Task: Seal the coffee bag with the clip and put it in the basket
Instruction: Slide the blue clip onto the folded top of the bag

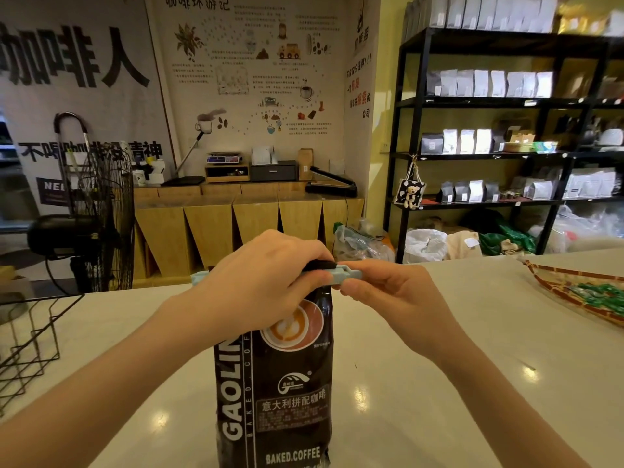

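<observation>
A dark brown coffee bag (287,383) with a latte picture stands upright on the white counter, near its front edge. A pale blue clip (346,276) lies across the bag's folded top. My left hand (260,282) wraps over the top of the bag and the clip's left part, hiding most of it; a blue tip shows past the knuckles. My right hand (381,298) pinches the clip's right end between thumb and fingers. A black wire basket (30,336) stands on the counter at the far left, apart from the bag.
A woven tray (574,292) holding green packets sits at the counter's right edge. Beyond the counter stand a black floor fan (101,217), wooden cabinets and black shelves (489,103) of coffee bags.
</observation>
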Demonstrator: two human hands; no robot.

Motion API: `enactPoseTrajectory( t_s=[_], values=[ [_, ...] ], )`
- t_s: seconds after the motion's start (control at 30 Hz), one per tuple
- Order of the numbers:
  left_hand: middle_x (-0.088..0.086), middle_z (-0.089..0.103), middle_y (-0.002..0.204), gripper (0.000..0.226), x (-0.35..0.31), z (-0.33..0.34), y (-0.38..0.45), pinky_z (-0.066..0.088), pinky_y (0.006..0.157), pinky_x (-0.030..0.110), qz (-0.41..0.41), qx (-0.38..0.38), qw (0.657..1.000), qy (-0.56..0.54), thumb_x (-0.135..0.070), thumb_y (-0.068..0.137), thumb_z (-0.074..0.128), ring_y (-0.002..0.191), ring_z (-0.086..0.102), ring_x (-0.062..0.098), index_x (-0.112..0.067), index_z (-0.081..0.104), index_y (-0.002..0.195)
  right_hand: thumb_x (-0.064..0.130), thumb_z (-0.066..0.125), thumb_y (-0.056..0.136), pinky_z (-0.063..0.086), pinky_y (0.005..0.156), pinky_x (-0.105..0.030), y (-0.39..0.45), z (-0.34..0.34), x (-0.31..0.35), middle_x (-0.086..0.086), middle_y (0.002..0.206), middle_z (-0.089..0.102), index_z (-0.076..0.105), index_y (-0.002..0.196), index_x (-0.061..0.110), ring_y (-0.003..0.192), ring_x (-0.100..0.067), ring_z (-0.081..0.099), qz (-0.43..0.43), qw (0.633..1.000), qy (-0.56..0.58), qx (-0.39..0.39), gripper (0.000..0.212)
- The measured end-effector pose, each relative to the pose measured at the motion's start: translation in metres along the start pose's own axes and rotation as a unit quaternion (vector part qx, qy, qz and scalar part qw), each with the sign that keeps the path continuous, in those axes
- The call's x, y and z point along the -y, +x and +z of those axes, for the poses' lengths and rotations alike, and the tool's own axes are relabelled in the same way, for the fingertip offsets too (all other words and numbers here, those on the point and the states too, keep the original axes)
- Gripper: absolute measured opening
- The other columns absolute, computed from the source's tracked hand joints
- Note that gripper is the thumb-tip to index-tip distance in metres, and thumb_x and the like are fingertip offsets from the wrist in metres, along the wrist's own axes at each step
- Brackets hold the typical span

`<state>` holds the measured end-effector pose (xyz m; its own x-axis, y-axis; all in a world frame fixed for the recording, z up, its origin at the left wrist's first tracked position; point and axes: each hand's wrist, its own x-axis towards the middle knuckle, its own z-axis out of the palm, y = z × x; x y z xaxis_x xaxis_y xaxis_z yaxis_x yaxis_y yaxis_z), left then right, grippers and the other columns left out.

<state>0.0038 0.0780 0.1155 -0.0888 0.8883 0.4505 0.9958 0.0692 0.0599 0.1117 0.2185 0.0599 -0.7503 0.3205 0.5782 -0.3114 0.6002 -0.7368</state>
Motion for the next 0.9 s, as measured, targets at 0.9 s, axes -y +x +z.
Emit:
enactPoseTrajectory(
  t_s=[0.9],
  values=[
    [-0.002, 0.072, 0.091, 0.029, 0.003, 0.004, 0.005, 0.038, 0.084, 0.011, 0.039, 0.000, 0.999, -0.018, -0.030, 0.087, 0.049, 0.076, 0.062, 0.004, -0.019, 0.061, 0.111, 0.039, 0.058, 0.083, 0.036, 0.049, -0.012, 0.002, -0.006, 0.001, 0.021, 0.052, 0.039, 0.049, 0.063, 0.023, 0.054, -0.002, 0.047, -0.125, 0.969, -0.214, -0.005, 0.026]
  ],
)
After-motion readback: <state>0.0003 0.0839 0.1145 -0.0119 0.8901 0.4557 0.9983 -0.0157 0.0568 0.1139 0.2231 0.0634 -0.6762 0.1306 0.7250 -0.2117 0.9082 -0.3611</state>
